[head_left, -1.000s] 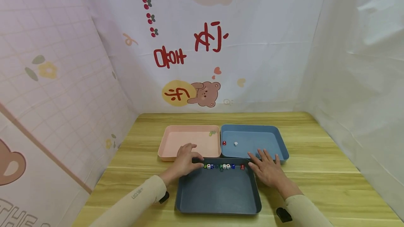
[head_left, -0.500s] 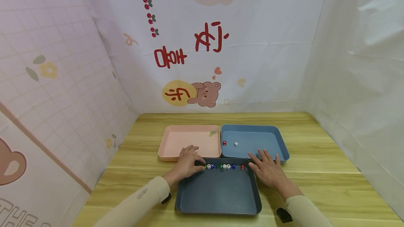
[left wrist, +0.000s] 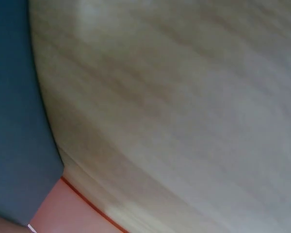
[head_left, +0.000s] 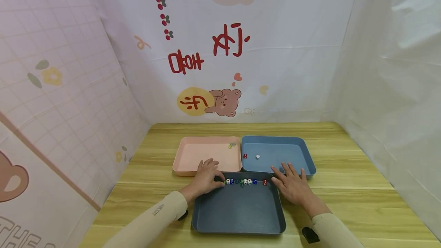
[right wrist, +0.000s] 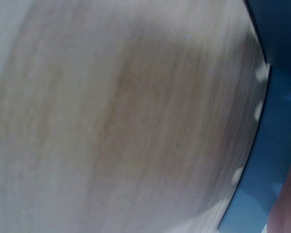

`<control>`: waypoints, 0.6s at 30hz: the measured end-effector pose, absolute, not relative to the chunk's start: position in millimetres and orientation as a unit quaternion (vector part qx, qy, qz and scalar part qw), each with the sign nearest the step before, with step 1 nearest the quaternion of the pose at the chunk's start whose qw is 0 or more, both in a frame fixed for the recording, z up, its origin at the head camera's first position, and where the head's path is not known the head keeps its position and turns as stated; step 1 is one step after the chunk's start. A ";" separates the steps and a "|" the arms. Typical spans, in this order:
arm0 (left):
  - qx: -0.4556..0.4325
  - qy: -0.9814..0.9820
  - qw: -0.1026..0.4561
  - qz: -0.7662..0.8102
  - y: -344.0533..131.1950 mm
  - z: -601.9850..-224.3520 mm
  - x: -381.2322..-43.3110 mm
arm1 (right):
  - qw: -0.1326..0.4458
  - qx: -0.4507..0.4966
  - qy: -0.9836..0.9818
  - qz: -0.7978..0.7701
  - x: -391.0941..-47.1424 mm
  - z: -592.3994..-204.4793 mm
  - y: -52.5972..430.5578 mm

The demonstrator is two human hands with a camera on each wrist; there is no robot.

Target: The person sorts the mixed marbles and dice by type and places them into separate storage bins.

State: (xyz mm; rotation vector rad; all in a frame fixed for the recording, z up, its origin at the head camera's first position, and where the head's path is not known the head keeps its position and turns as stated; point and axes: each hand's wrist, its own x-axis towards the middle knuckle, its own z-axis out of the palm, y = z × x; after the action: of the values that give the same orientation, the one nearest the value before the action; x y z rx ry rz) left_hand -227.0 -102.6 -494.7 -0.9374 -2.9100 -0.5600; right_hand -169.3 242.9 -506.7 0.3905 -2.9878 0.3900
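Observation:
In the head view, a dark tray (head_left: 238, 209) holds a row of small dice along its far wall, with white dice (head_left: 245, 181), blue dice (head_left: 255, 181) and green ones among them. My left hand (head_left: 205, 178) reaches over the tray's far left corner. Its thumb and index finger close about a yellow-green die (head_left: 224, 181) at the row's left end, mostly hidden. My right hand (head_left: 292, 185) rests spread over the far right corner and the blue tray's front edge, its thumb close to a red die (head_left: 264, 182).
Behind stand a pink tray (head_left: 203, 150) with small yellow-green dice (head_left: 232, 145) at its right, and a blue tray (head_left: 282, 152) with a red die (head_left: 245, 156) and a white die (head_left: 257, 157). All sit on a wood-grain table (head_left: 344, 186).
My left hand has shifted slightly right, and its thumb and index fingertips have come closer together at the yellow-green die. The right hand has stayed in place.

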 end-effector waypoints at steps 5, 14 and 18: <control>-0.305 -0.939 0.019 -0.155 -102.0 -496.1 -227.0 | 0.052 0.128 -0.982 0.128 -169.4 -507.2 243.2; -0.309 -0.938 0.024 -0.158 -102.5 -496.9 -227.2 | 0.054 0.124 -0.983 0.128 -169.7 -508.4 243.8; -0.305 -0.934 0.029 -0.181 -104.1 -495.9 -227.8 | 0.053 0.125 -0.982 0.130 -169.7 -507.9 243.2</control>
State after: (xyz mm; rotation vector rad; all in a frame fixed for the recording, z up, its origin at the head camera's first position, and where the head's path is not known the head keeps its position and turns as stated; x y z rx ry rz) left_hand -227.8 -104.1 -495.9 -0.9424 -2.8828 -0.5576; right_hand -169.7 243.2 -507.9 0.3800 -2.9847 0.3958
